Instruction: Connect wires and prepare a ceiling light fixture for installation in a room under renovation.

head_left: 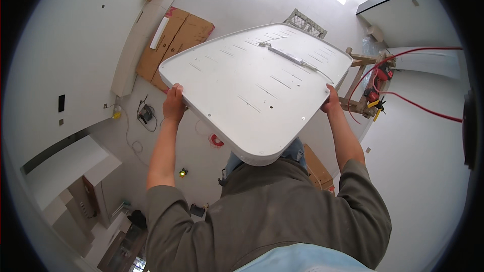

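Observation:
I hold a large white ceiling light [227, 85] out before my body, its flat metal back toward me. It has rounded corners, rows of slots and a raised rim. A slim driver [286, 56] with thin wires lies across its far part. My left hand [174, 103] grips the left edge, fingers curled over the rim. On the opposite edge my right hand [330, 99] is closed too, the thumb up along the side. The face of the light turned away from me is hidden.
Flattened cardboard [176, 45] lies at the far left. At right, a wooden stand [356, 83] carries a red power tool [384, 73] and yellow-handled pliers [377, 106]. A red cable [423, 105] hangs there. A red wire coil [216, 140] and a dark corded tool [146, 113] are on the floor.

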{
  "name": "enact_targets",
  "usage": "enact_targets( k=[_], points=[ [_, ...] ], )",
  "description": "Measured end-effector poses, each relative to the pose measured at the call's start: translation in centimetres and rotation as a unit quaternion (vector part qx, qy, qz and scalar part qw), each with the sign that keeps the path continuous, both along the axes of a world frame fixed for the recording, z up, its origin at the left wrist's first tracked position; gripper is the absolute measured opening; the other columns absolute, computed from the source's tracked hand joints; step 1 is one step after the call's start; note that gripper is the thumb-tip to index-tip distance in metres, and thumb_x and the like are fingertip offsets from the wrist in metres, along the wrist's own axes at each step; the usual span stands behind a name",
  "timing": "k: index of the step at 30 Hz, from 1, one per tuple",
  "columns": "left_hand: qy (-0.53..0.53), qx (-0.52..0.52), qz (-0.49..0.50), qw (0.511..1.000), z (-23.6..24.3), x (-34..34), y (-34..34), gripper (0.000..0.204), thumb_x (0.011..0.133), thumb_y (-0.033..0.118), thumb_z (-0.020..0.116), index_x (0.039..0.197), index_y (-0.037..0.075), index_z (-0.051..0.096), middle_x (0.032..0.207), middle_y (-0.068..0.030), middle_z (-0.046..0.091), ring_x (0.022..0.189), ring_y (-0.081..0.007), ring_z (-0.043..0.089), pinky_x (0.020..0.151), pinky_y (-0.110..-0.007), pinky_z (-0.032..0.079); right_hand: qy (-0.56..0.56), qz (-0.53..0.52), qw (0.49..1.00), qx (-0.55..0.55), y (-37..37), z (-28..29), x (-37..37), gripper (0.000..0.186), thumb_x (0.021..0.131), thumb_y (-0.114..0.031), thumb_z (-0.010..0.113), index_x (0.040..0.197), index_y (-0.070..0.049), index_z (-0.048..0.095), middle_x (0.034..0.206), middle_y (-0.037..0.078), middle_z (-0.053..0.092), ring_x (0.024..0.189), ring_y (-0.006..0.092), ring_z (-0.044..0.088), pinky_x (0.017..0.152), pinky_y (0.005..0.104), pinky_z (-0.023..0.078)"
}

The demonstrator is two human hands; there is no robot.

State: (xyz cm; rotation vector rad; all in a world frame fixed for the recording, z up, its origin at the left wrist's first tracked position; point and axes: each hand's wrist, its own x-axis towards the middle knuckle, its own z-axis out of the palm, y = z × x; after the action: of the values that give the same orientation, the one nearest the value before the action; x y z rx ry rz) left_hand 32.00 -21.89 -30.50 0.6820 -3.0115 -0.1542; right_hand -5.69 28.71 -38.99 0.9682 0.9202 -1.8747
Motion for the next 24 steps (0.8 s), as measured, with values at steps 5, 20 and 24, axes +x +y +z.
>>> enact_targets(
  k=[5, 20, 24],
  points=[
    [-0.01, 0.006, 0.021, 1.0, 1.0, -0.8, -0.2, 0.049, 0.078, 0.005, 0.068, 0.12, 0.015, 0.044, 0.131, -0.0035, 0.053, 0.115, -0.0294, 0.058, 0.075, -0.043, 0.059, -0.003, -0.013, 1.0, 0.027, -1.4, 3.2, -1.5, 0.055, 0.091, -0.028, 0.061, 0.135, 0.003, 0.05, 0.135, 0.021, 0.058, 0.123, 0.0378, 0.056, 0.111, 0.0486, 0.041],
    [0.058, 0.027, 0.052, 0.997, 5.9, -4.6, 0.3, 0.049, 0.077, 0.0, 0.066, 0.119, 0.014, 0.046, 0.127, -0.0051, 0.056, 0.111, -0.0324, 0.061, 0.073, -0.043, 0.057, -0.02, 0.034, 0.998, 0.053, -5.3, 10.3, -8.9, 0.076, 0.09, -0.043, 0.068, 0.146, -0.003, 0.039, 0.144, 0.02, 0.05, 0.132, 0.0355, 0.05, 0.115, 0.051, 0.034],
    [0.057, 0.003, 0.063, 0.996, 6.6, -6.8, 0.4, 0.045, 0.081, 0.002, 0.066, 0.12, 0.013, 0.046, 0.129, -0.0062, 0.055, 0.112, -0.0323, 0.061, 0.073, -0.041, 0.057, -0.036, 0.032, 0.998, -0.027, -3.5, 8.2, -12.4, 0.079, 0.088, -0.039, 0.071, 0.148, -0.003, 0.035, 0.146, 0.018, 0.048, 0.131, 0.0369, 0.05, 0.115, 0.0522, 0.035]
  ],
)
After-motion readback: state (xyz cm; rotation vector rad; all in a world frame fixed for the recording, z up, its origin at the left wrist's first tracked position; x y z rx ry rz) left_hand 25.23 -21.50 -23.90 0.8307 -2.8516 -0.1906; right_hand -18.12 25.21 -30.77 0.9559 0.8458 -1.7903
